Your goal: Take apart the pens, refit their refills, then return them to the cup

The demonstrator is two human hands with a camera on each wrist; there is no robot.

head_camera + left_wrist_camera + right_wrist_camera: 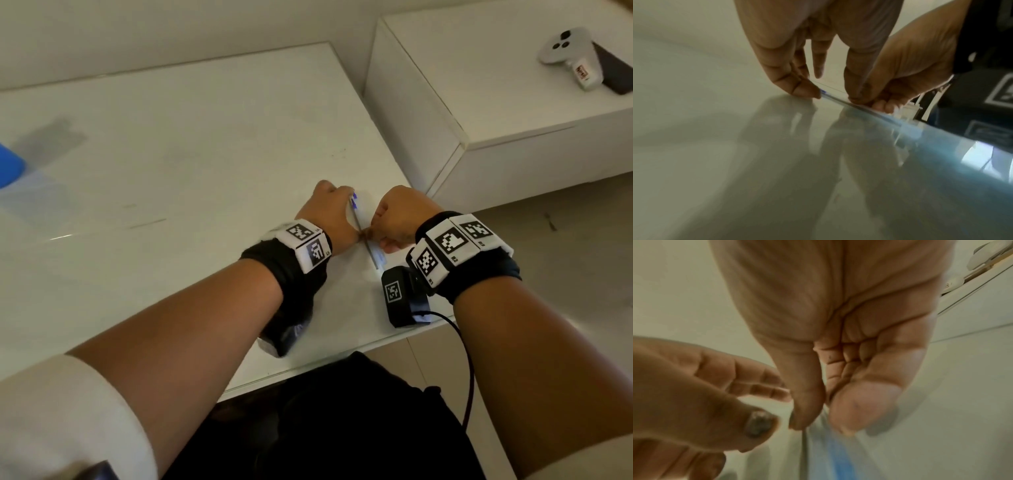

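Observation:
A clear pen (359, 222) with a blue end (354, 202) lies slanted on the white glass table (171, 154), near its right edge. My left hand (329, 210) holds it with curled fingers; in the left wrist view a fingertip (805, 91) sits at the blue end of the pen (836, 99). My right hand (400, 219) pinches the lower barrel between thumb (805, 415) and finger (859, 412), with the blurred pen (818, 454) running below them. A blue object (8, 166), cut off at the far left, may be the cup.
The table's right edge (407, 171) runs close beside my right hand. Beyond it stands a white cabinet (479, 113) with a white controller (565, 51) and a dark phone (613, 73) on top. A black camera unit (404, 294) and its cable hang by my right wrist.

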